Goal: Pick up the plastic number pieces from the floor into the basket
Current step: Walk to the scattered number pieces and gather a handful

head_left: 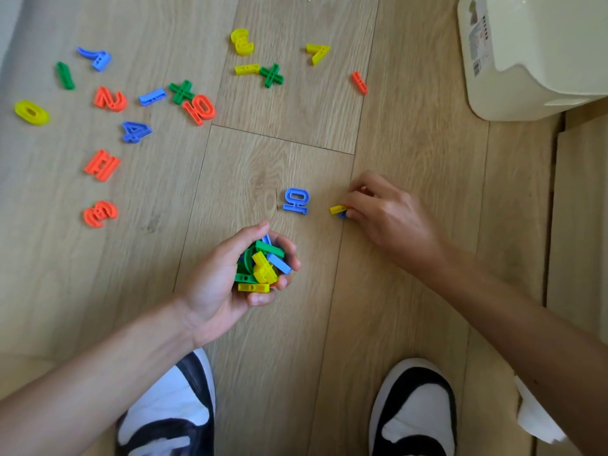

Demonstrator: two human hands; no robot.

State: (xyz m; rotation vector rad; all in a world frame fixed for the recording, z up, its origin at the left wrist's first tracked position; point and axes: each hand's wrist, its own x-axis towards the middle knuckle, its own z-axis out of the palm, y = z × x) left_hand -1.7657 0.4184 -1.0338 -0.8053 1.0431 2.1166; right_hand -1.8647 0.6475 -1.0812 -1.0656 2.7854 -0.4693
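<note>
My left hand (223, 284) is cupped palm-up low over the floor and holds a heap of green, yellow and blue pieces (261, 266). My right hand (385, 213) rests on the floor to the right, fingers closed on a few small pieces; a yellow bar (337, 209) and a bit of blue stick out. A blue 10 (296, 201) lies between the hands. Further pieces are scattered at the upper left: an orange 3 (99, 213), a blue 4 (135, 131), an orange 10 (199, 109), a yellow 0 (31, 112). The white basket (526, 57) stands at the top right.
More pieces lie at the top middle: a yellow 7 (317, 52), a green plus (271, 75), an orange bar (359, 82). My two black-and-white shoes (171, 409) (414, 409) stand at the bottom edge. A raised wooden edge (559, 209) runs along the right.
</note>
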